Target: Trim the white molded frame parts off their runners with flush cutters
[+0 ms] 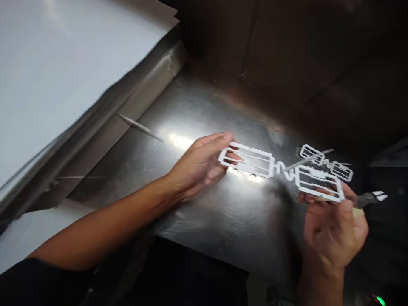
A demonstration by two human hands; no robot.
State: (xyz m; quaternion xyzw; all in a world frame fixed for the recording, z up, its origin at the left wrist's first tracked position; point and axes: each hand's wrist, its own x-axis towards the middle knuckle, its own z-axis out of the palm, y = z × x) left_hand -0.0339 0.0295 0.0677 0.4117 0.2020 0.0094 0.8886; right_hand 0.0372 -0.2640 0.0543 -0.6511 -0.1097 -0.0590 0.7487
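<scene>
Stainless-steel bench is seen w/ strong glare, dark wall at far side. Large white sheet is laid at left, w/ creased grey strip along its edge. Thin grey sliver is seen on bench, near that strip.

White plastic sprue is held up over right part of bench, approx. centre-right in view. Two larger rectangular frames are joined by zigzag link; two small frames are attached on far side, nr a thin grey runner. As it lies now, sprue is in one connected piece; no cut-off part is seen on bench & no finished item can be made out. Attached frames remain to be separated, as far as can be told.

Left hand is closed narrowly on near-left frame, thumb & fingers pinching its end. Right hand is closed round pale-handled side cutters, w/ second frame resting against its fingers. Cutter jaws point right, clear of plastic, tips seemingly a little parted. Small green light is seen at near-right corner. No brand, label or legible writing is seen on sprue, cutters or sheet.
</scene>
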